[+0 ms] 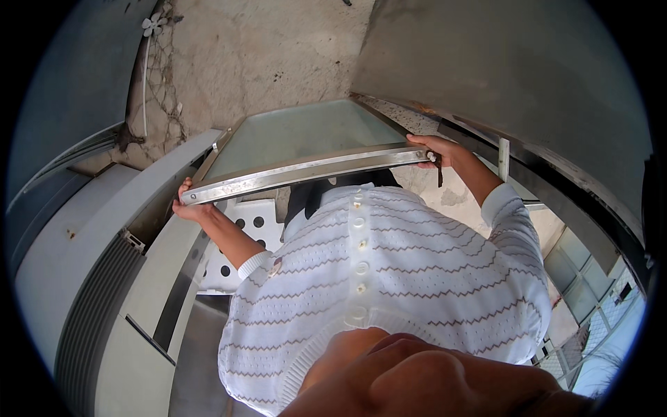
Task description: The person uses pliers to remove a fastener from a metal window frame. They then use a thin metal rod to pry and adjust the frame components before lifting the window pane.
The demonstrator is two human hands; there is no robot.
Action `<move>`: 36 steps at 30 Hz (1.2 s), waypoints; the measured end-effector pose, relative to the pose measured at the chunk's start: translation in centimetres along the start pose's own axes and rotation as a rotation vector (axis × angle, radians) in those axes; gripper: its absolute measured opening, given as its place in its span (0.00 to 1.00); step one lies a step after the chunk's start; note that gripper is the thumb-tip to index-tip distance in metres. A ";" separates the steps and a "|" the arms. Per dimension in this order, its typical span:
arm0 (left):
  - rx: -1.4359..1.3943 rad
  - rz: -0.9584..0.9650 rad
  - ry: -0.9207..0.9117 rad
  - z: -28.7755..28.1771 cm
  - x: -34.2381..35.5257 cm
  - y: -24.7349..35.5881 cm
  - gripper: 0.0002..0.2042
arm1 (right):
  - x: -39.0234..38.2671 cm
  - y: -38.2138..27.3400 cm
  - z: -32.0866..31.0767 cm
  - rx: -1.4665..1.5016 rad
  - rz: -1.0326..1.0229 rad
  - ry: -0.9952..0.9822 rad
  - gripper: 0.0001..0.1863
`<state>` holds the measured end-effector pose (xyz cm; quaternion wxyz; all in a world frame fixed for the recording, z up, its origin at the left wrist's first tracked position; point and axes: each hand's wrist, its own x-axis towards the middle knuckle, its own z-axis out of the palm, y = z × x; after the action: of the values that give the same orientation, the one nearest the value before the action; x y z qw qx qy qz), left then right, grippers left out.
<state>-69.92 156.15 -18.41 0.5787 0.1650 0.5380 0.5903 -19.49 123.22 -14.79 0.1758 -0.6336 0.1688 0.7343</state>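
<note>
A metal-framed glass panel (299, 137) is held in front of my body, its near aluminium edge slanting up from left to right. My left hand (191, 203) grips the near left corner, with fingers wrapped round the frame. At the near right corner, my right hand (434, 149) is closed on the frame, thumb on top and the other fingers partly hidden beneath. A short dark strip (439, 170) hangs from that corner. The panel's far end reaches low toward the floor; whether it touches there, I cannot tell.
On the left stand pale metal cabinets (104, 215) with a ribbed grille (97, 320). A large grey metal surface (514, 69) rises at the right. A white board with round black holes (226, 270) is below my left forearm. The concrete floor (264, 48) is cracked, with a white stick (146, 90) on it.
</note>
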 end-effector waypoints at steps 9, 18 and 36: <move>0.025 0.011 0.067 1.7 -1.0 0.3 0.24 | 1.0 0.4 -1.2 0.030 0.024 -0.066 0.23; 0.023 -0.009 0.071 1.4 -0.8 0.6 0.24 | -0.3 -0.3 0.1 0.041 -0.009 0.014 0.22; 0.053 -0.041 0.111 4.4 2.4 -0.6 0.21 | 1.0 9.0 6.4 0.884 -0.449 -0.147 0.18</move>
<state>-66.65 160.00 -18.34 0.5554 0.1363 0.5879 0.5721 -29.48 118.33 -14.64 0.5925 -0.4657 0.3104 0.5793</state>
